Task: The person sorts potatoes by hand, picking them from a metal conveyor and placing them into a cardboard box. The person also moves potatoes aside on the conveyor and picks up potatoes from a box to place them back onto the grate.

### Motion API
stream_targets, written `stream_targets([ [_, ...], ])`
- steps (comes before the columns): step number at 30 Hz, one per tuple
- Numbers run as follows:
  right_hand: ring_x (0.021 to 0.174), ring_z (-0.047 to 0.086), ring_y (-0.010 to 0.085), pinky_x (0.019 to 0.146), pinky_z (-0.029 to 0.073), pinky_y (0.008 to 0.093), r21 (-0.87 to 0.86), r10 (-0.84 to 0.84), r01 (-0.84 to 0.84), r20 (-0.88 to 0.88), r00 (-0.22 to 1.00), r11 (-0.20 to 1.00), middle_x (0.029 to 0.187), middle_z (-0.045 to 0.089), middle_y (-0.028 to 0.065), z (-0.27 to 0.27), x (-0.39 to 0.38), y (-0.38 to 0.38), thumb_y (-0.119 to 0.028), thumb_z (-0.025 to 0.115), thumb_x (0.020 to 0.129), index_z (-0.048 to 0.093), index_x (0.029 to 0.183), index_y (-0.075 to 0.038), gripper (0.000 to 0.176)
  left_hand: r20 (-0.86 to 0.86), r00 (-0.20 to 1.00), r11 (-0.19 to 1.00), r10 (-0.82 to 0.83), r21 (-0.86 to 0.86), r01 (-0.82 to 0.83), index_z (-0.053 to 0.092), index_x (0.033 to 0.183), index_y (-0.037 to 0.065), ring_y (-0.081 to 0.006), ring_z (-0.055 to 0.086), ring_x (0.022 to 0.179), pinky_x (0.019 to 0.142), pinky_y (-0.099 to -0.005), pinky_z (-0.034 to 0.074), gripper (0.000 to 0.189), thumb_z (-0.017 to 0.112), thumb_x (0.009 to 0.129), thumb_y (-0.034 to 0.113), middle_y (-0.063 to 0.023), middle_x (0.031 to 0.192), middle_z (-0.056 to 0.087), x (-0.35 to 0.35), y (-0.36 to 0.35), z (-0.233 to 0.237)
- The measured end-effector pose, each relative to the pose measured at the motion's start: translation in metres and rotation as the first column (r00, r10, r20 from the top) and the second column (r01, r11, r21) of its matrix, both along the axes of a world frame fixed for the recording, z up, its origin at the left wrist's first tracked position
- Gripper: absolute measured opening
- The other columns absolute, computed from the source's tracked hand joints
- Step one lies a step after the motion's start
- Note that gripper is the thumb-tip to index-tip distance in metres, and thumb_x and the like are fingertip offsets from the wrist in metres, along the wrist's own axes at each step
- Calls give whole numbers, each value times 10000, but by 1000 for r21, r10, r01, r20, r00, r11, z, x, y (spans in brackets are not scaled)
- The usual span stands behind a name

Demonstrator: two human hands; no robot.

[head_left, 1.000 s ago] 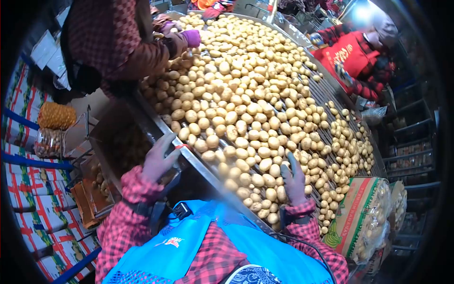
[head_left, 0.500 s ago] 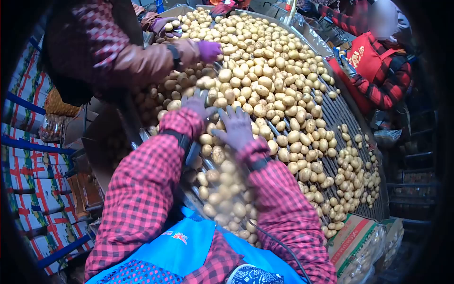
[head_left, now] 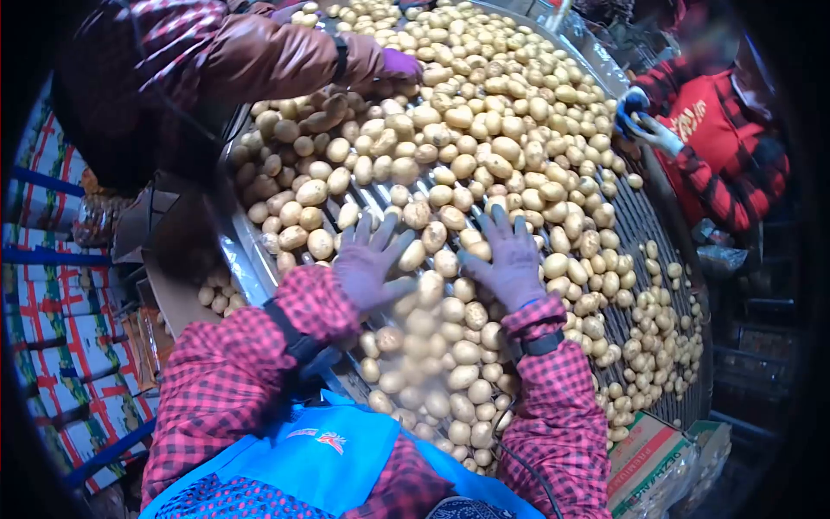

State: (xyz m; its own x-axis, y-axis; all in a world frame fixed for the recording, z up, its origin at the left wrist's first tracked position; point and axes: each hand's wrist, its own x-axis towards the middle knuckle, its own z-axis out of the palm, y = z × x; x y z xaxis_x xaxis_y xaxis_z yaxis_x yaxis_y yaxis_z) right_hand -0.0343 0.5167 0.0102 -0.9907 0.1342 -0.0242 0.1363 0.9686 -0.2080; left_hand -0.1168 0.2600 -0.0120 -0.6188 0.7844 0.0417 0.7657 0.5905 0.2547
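Many pale potatoes [head_left: 506, 149] lie spread over a sorting table of parallel metal rollers [head_left: 644, 227]. My left hand [head_left: 367, 264], in a greyish-purple glove, has its fingers spread over the rollers and beside potatoes left of centre. To its right my right hand [head_left: 510, 259], gloved the same way, also has spread fingers, with its fingertips at the potatoes. Neither hand grips a potato. Potatoes lie between and below my hands, partly blurred in the middle.
A co-worker's purple-gloved hand [head_left: 400, 64] touches potatoes at the upper left. Another person in a red apron [head_left: 705, 121] stands at the right. Cartons [head_left: 653, 463] lie at the lower right, and an open box [head_left: 186, 298] holds potatoes at the left.
My hands have moved apart, and more bare rollers show above my left hand. The view has shifted. The co-worker's purple-gloved hand now reaches further among the potatoes.
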Motion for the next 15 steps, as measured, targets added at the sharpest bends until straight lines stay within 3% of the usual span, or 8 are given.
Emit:
stream_targets([
  [3, 1354, 326, 458, 1045, 344, 568, 44, -175, 185, -168, 970, 982, 1523, 327, 171, -16, -54, 5, -526, 581, 869, 465, 1420, -162, 671, 72, 997, 999, 8, -49, -4, 517, 1369, 174, -503, 320, 1343, 1093, -611, 265, 731, 632, 789, 604, -202, 1491, 358, -29, 27, -1],
  [6, 1373, 301, 455, 1079, 320, 555, 48, -379, 377, 91, 921, 925, 1524, 315, 195, 4, -103, 19, -570, 573, 864, 445, 1433, -161, 712, 177, 984, 990, -19, -136, 44, 557, 1324, 160, -461, 369, 1315, 1109, -575, 265, 686, 632, 793, 588, -190, 1471, 377, -45, 44, -1],
  [8, 1375, 301, 457, 1090, 296, 572, 108, -187, 197, -96, 978, 975, 1514, 334, 189, 7, -77, -1, -587, 589, 850, 441, 1436, -156, 742, 252, 966, 996, -65, 81, 46, 577, 1305, 146, -415, 424, 1283, 1094, -509, 305, 649, 654, 791, 534, -174, 1391, 487, -44, 13, 14],
  [10, 1356, 332, 466, 1097, 276, 578, 129, 45, -16, -221, 974, 992, 1469, 386, 207, 4, -35, -28, -576, 615, 833, 453, 1417, -132, 751, 205, 963, 981, 176, 40, -188, 574, 1316, 152, -412, 468, 1215, 1041, -485, 354, 637, 694, 779, 471, -218, 1351, 509, -44, -41, 30],
  [11, 1325, 368, 453, 1103, 268, 573, 100, 133, -114, -206, 970, 988, 1443, 403, 214, -3, -17, -42, -543, 631, 815, 465, 1401, -133, 734, 94, 956, 952, 278, 107, -287, 566, 1332, 158, -412, 473, 1203, 1027, -478, 369, 641, 700, 781, 457, -239, 1366, 487, -43, -70, 32],
  [12, 1302, 392, 432, 1085, 293, 553, -147, 190, -169, 141, 972, 975, 1430, 422, 223, 18, -11, -60, -496, 692, 760, 484, 1376, -115, 753, 89, 922, 925, 376, -88, -369, 483, 1415, 194, -421, 436, 1267, 1065, -479, 354, 710, 696, 791, 458, -228, 1469, 383, -45, -95, 29],
  [13, 1279, 402, 423, 1059, 296, 573, 37, 265, -266, 32, 964, 963, 1433, 412, 233, 2, 10, -73, -514, 694, 734, 515, 1341, -106, 752, 121, 916, 924, 383, -47, -380, 367, 1488, 239, -431, 403, 1310, 1096, -489, 342, 803, 695, 795, 475, -216, 1526, 294, -49, -112, 2],
  [15, 1279, 399, 422, 1055, 289, 582, 38, 252, -255, 73, 965, 966, 1436, 408, 227, 7, 9, -88, -521, 682, 744, 529, 1325, -102, 733, 78, 922, 924, 380, -80, -374, 340, 1497, 250, -436, 402, 1304, 1099, -494, 338, 815, 694, 800, 482, -220, 1528, 287, -59, -111, -8],
])
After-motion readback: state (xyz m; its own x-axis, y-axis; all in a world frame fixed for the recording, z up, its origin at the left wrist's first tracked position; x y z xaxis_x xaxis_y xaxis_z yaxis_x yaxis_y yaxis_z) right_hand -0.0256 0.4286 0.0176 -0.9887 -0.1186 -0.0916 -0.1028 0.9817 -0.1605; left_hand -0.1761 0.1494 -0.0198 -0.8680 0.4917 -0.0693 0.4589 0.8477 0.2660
